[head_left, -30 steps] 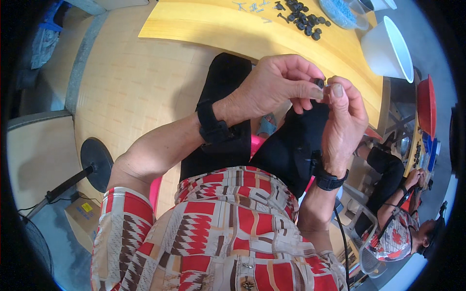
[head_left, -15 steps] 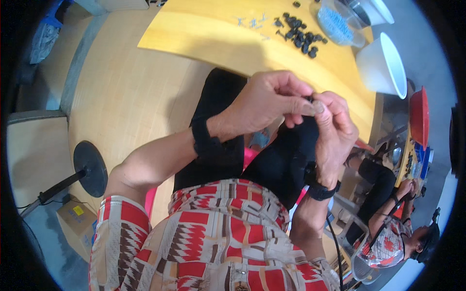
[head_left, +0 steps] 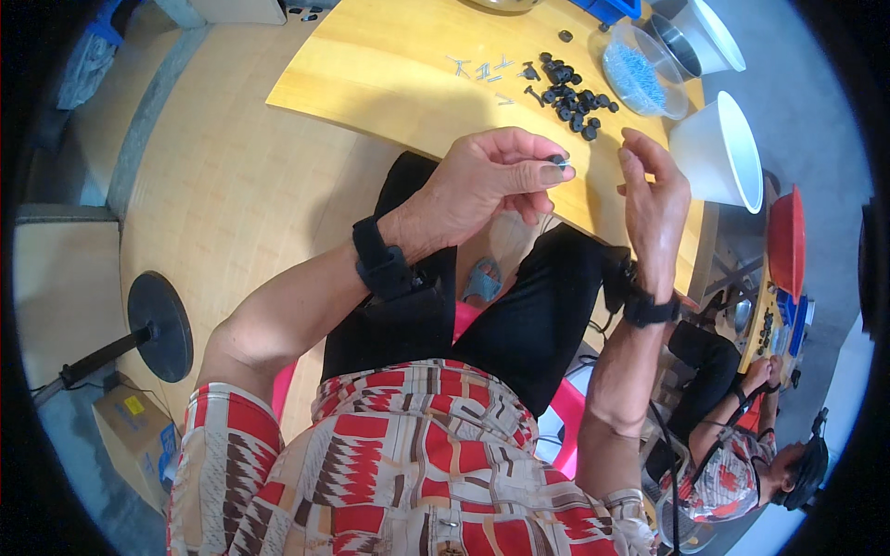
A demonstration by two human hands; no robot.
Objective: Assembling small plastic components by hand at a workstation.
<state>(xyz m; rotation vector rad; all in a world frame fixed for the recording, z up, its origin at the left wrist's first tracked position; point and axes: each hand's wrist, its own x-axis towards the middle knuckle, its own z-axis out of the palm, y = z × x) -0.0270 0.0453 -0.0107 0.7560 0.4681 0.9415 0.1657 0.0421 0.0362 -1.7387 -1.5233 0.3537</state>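
Head view: the left hand (head_left: 482, 181) pinches a small dark part (head_left: 559, 160) between thumb and fingertips, held above the near edge of the yellow wooden table (head_left: 389, 74). The right hand (head_left: 654, 190) stands just beside it, fingers loosely curled and released, gripping nothing. Farther back on the table lie a pile of black parts (head_left: 570, 93), a few metal screws (head_left: 482, 68), a clear container (head_left: 635, 74) and a white bowl (head_left: 718, 153).

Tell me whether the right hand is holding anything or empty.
Empty: the right hand is raised with loosely curled fingers and nothing between them. The small dark part sits pinched in the left hand.
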